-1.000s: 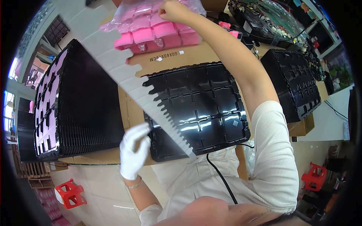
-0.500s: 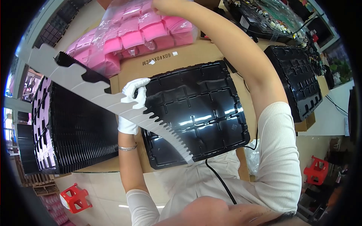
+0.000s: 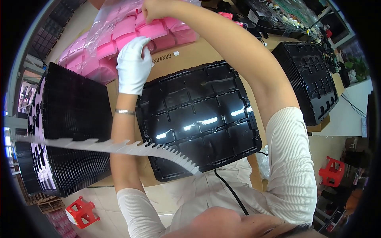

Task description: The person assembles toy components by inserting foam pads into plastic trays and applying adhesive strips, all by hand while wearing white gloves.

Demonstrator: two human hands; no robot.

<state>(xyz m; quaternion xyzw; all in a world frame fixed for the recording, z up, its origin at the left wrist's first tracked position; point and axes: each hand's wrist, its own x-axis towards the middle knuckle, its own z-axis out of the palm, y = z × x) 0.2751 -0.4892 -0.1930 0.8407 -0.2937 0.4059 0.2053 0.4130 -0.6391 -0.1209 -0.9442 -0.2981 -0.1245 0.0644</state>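
My right hand (image 3: 156, 10) is bare and reaches over the pile of pink packets (image 3: 125, 27) at the far side. Its fingers are bent down and closed at the edge of a pink packet. My left hand (image 3: 133, 67) wears a white glove. It hovers above the cardboard near the pile, fingers half bent and thumb apart, with nothing visible between them. In front of me lies a glossy black plastic tray (image 3: 194, 119) with moulded compartments. A pale grey strip with a toothed edge (image 3: 131, 148) crosses before my left forearm and the tray's near left corner.
A tall stack of black trays (image 3: 79, 127) stands on the left, another stack (image 3: 309, 79) on the right. Cardboard (image 3: 206, 53) covers the table. Cables and small parts (image 3: 289, 18) crowd the far right. Red stools (image 3: 82, 212) stand on the floor.
My left hand has moved from the tray's left edge up toward the pink packets. My right hand has shifted slightly left and lower over them. The toothed strip now lies flatter across the view.
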